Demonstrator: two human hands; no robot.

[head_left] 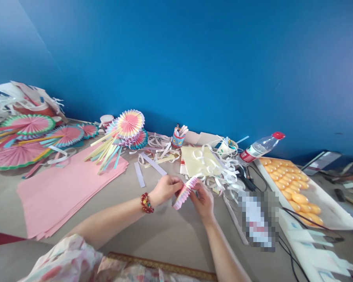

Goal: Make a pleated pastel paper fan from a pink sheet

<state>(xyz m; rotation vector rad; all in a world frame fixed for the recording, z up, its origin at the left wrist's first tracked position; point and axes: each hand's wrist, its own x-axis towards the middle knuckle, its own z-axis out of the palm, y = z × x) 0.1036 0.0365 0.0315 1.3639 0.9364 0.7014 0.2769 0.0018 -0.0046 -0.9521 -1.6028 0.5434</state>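
A folded, pleated paper strip [184, 192], pink and white with coloured edges, is held between both of my hands above the grey table [153, 231]. My left hand [165, 188] is closed on its left side, and a red bead bracelet [146, 203] circles that wrist. My right hand [204, 199] pinches the strip's right end with closed fingers.
A stack of pink paper sheets [61, 192] lies to the left. Finished round paper fans [129, 124] and more fans [29, 125] stand behind it. White paper strips [220, 172], a plastic bottle [260, 147], a tray of orange pieces [294, 188] and cables [294, 250] crowd the right.
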